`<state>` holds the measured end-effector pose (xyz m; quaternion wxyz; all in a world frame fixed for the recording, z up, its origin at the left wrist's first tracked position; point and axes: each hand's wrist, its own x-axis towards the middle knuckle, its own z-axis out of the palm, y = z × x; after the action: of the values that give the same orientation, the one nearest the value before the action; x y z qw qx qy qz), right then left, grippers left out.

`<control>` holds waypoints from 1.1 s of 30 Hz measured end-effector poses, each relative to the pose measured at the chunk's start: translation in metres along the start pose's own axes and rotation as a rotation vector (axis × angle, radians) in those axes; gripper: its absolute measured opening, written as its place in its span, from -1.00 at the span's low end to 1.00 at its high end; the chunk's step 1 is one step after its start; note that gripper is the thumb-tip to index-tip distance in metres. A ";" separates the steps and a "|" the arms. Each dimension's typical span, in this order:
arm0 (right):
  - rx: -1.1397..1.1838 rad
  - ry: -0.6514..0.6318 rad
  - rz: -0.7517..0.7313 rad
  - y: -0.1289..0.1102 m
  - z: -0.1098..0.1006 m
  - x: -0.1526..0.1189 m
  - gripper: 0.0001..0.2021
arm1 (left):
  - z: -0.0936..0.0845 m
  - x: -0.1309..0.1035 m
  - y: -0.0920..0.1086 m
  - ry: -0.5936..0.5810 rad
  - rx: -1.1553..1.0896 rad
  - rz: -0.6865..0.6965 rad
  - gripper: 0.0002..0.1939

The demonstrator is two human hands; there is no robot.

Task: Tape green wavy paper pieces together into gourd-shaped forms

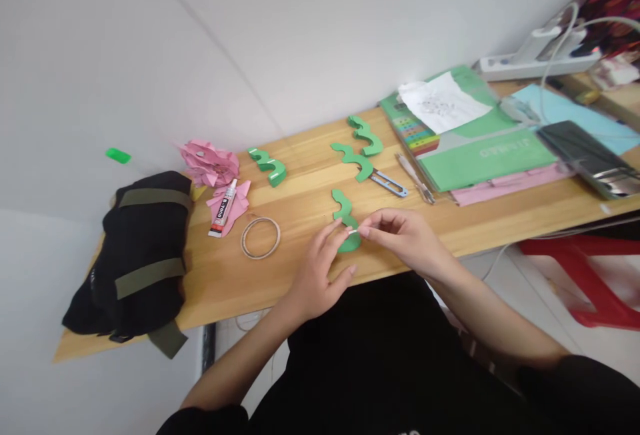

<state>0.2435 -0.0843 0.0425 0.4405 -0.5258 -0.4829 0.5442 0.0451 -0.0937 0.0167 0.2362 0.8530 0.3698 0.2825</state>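
Observation:
Close to the table's front edge lies a green wavy paper piece (343, 205), partly hidden by my fingers. My left hand (317, 278) rests over its left side, fingers stretched out and thumb apart. From the right, my right hand (407, 238) pinches a thin white strip (353, 231) between thumb and forefinger, above the green piece. The strip's other end meets my left fingertips. Farther back are more stacks of green wavy pieces: one at the left (275, 171), one behind (370, 141) and one in the middle (361, 165). A pale-blue cutter (391, 184) touches the middle stack.
A tape roll (261, 257), a glue tube (223, 209) and crumpled pink paper (210, 163) lie leftward, beside a black bag (145, 235). Rightward are a pen (416, 178), a green folder (485, 155), a phone (575, 148) and a power strip (540, 65). A red stool (580, 281) stands below.

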 end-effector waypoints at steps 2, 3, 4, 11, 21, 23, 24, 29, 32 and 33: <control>0.004 0.071 0.015 0.005 -0.004 -0.001 -0.67 | 0.004 0.000 -0.002 0.062 0.161 -0.035 -0.55; 0.012 0.117 0.022 0.008 -0.006 -0.001 -0.66 | 0.006 0.000 -0.004 0.082 0.217 -0.050 -0.60; 0.025 0.162 0.034 0.011 -0.007 -0.002 -0.65 | 0.009 0.000 -0.006 0.094 0.252 -0.062 -0.65; 0.181 0.222 0.247 0.024 -0.006 -0.015 -0.58 | 0.022 -0.001 -0.008 0.159 0.294 -0.125 -0.88; 0.054 -0.011 0.391 0.024 0.008 -0.016 -0.69 | 0.025 -0.017 -0.004 0.214 0.300 -0.130 -0.75; 0.016 -0.049 0.425 0.022 0.014 -0.014 -0.75 | 0.023 -0.021 -0.004 0.227 0.289 -0.118 -0.78; -0.006 -0.063 0.443 0.021 0.017 -0.012 -0.77 | 0.022 -0.023 -0.004 0.236 0.281 -0.114 -0.80; -0.120 -0.091 0.523 0.016 0.026 -0.005 -0.84 | 0.021 -0.024 -0.006 0.266 0.238 -0.064 -0.89; -0.159 -0.096 0.550 0.017 0.027 -0.003 -0.86 | 0.020 -0.025 -0.006 0.226 0.203 0.022 -0.86; -0.167 -0.096 0.553 0.017 0.027 -0.003 -0.86 | 0.020 -0.025 -0.006 0.209 0.195 0.044 -0.86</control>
<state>0.2176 -0.0910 0.0252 0.2070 -0.6457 -0.3847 0.6263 0.0406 -0.1131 -0.0096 0.1061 0.8457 0.3994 0.3377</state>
